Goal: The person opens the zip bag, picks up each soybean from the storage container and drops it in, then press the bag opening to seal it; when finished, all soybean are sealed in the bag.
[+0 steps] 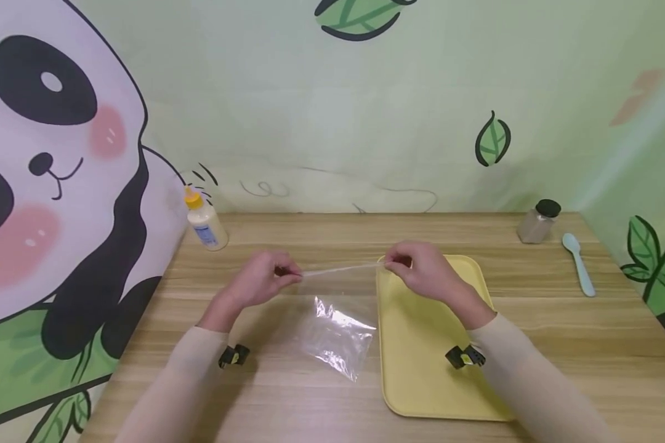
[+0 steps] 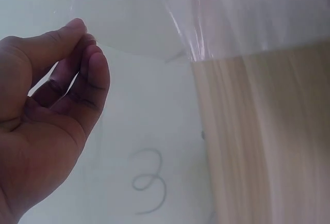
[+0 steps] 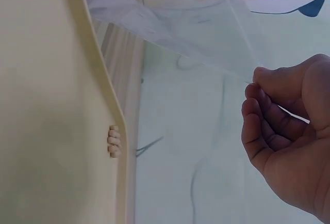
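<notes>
A clear plastic bag (image 1: pixel 338 338) hangs between my two hands, its top edge stretched nearly straight. My left hand (image 1: pixel 266 277) pinches one top corner between thumb and fingertips. At the opposite corner, my right hand (image 1: pixel 423 271) pinches the bag the same way, above the upper left part of a yellow tray (image 1: pixel 421 357). The right wrist view shows the film (image 3: pixel 206 43) running taut to the right thumb and fingers. In the left wrist view the bag (image 2: pixel 139 17) reaches up and away from the left fingertips.
A glue bottle (image 1: pixel 207 227) with an orange cap stands at the back left. A jar (image 1: pixel 537 223) with a black lid stands back right, beside a pale blue spoon (image 1: pixel 579 264). Small beige beads (image 3: pixel 114 141) lie near the tray's rim.
</notes>
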Action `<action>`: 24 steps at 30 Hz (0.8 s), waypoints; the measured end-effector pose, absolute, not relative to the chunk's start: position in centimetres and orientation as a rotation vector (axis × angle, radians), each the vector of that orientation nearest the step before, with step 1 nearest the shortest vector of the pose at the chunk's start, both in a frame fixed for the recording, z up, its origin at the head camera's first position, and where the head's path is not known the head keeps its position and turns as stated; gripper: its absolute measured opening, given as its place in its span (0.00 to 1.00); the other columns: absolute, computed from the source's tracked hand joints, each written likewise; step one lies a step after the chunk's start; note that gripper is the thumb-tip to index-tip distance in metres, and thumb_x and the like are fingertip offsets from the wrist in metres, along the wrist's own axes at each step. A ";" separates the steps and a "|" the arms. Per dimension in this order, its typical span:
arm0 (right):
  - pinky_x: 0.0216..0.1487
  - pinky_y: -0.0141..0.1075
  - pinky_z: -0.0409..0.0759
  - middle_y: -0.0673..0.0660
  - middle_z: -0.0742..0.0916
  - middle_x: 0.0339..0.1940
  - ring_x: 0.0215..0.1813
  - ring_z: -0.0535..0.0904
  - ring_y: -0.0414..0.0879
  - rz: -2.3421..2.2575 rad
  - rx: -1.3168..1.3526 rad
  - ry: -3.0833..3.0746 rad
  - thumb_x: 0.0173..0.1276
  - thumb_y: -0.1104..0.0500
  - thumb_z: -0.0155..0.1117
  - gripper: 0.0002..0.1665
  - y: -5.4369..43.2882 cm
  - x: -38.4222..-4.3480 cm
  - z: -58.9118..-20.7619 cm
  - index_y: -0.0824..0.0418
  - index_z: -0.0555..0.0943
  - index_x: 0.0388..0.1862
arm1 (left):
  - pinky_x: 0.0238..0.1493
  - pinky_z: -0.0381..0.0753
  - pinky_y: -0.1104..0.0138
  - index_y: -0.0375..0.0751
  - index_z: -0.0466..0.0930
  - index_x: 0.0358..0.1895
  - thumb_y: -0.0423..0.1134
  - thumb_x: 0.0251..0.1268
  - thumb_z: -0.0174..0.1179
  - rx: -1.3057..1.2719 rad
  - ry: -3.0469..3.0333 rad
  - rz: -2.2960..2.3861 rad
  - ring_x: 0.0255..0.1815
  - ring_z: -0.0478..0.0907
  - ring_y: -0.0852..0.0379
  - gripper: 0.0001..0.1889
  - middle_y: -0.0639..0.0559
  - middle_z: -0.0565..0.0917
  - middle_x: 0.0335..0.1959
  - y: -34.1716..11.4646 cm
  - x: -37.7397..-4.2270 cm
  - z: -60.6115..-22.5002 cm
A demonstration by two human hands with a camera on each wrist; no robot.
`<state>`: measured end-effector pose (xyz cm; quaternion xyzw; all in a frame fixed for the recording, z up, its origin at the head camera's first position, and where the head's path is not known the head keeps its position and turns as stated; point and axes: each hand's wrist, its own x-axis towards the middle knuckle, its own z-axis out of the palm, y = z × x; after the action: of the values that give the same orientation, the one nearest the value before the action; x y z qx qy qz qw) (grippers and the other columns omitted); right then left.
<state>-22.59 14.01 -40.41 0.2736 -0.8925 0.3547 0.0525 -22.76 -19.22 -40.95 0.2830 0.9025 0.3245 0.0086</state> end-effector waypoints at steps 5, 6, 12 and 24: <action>0.35 0.37 0.79 0.48 0.83 0.25 0.31 0.75 0.41 1.051 0.833 -2.655 0.65 0.64 0.66 0.03 15.1 -21.6 -39.5 0.57 0.84 0.31 | 0.37 0.83 0.71 0.40 0.86 0.35 0.33 0.59 0.67 0.940 2.835 1.023 0.32 0.80 0.61 0.02 0.55 0.84 0.30 -18.3 -22.0 -40.1; 0.35 0.37 0.79 0.47 0.83 0.25 0.31 0.75 0.40 1.052 0.835 -2.644 0.65 0.64 0.66 0.03 15.2 -21.4 -39.4 0.57 0.84 0.31 | 0.37 0.83 0.71 0.40 0.86 0.36 0.33 0.59 0.66 0.944 2.834 1.028 0.32 0.80 0.61 0.03 0.55 0.84 0.31 -18.2 -21.9 -40.0; 0.33 0.33 0.76 0.46 0.82 0.24 0.30 0.74 0.39 1.025 0.856 -2.585 0.64 0.65 0.67 0.04 16.1 -20.6 -39.0 0.57 0.84 0.30 | 0.39 0.84 0.68 0.41 0.87 0.37 0.33 0.60 0.67 0.961 2.816 1.040 0.33 0.79 0.62 0.04 0.55 0.84 0.31 -17.6 -21.1 -39.3; 0.31 0.32 0.76 0.44 0.81 0.25 0.30 0.73 0.37 1.058 0.858 -2.501 0.62 0.66 0.68 0.07 18.1 -19.0 -38.9 0.54 0.83 0.30 | 0.34 0.82 0.71 0.41 0.87 0.34 0.32 0.59 0.68 1.123 2.809 1.130 0.31 0.78 0.64 0.02 0.57 0.83 0.29 -16.1 -19.6 -38.7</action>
<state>-19.05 18.14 -38.85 0.2981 -0.8687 0.3675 0.1465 -19.64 -16.07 -38.69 0.3474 0.8690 0.3497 -0.0439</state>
